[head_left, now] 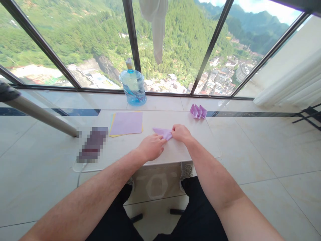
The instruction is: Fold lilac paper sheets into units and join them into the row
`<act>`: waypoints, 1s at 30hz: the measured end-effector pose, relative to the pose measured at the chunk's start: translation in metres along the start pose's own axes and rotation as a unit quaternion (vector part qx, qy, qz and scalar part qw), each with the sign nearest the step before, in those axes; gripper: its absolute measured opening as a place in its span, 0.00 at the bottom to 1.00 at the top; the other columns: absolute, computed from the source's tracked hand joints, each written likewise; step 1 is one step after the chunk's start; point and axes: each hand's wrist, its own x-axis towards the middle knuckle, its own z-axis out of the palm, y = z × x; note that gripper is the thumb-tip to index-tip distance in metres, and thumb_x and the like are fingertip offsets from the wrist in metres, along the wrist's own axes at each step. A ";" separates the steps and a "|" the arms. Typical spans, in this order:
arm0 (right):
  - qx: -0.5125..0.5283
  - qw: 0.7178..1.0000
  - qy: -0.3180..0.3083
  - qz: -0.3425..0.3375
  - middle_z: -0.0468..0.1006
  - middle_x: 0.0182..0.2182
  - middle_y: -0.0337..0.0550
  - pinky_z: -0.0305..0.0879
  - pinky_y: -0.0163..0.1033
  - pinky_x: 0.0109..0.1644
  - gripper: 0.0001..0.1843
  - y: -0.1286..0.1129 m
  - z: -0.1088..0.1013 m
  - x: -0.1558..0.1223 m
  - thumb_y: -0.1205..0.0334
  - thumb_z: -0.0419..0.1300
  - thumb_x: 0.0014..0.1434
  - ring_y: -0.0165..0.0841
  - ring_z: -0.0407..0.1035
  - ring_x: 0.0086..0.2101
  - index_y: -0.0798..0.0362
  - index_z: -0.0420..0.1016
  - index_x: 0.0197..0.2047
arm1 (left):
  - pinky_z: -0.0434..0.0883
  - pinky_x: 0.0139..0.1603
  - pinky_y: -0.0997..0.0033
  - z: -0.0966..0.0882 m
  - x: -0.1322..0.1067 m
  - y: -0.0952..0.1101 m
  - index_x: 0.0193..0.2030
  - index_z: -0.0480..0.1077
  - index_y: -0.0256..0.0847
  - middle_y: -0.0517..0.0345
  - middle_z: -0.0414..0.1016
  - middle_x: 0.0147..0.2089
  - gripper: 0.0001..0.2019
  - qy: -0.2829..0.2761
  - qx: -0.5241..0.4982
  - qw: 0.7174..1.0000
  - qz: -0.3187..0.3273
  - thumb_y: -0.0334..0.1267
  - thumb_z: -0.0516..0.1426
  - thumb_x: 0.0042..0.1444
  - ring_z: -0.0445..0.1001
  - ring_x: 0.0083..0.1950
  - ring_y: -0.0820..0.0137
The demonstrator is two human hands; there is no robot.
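A small folded piece of purple paper [162, 132] lies on the low white table [175, 154]. My left hand [151, 146] is closed, its fingertips pressing the paper's near right edge. My right hand [181, 133] is curled and pinches the paper's right end. The two hands nearly touch over the fold. A stack of flat purple and yellow sheets [126, 123] lies to the left of the hands. Some finished purple folded shapes [198, 111] sit at the table's far right corner.
A blurred dark object [92, 144] lies on the table's left part. A blue water jug [133, 85] stands on the sill by the big window. A pole [37, 112] slants in from the left. White curtains [288, 83] hang at right. My legs are under the table.
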 end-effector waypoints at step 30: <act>-0.009 1.000 -0.003 0.024 0.83 0.44 0.50 0.69 0.39 0.47 0.12 -0.008 -0.004 -0.007 0.57 0.59 0.61 0.40 0.77 0.46 0.49 0.80 0.45 | 0.68 0.55 0.58 0.001 0.000 0.002 0.64 0.68 0.46 0.46 0.74 0.54 0.24 -0.014 -0.014 0.999 -0.026 0.41 0.53 0.61 0.72 0.54 0.57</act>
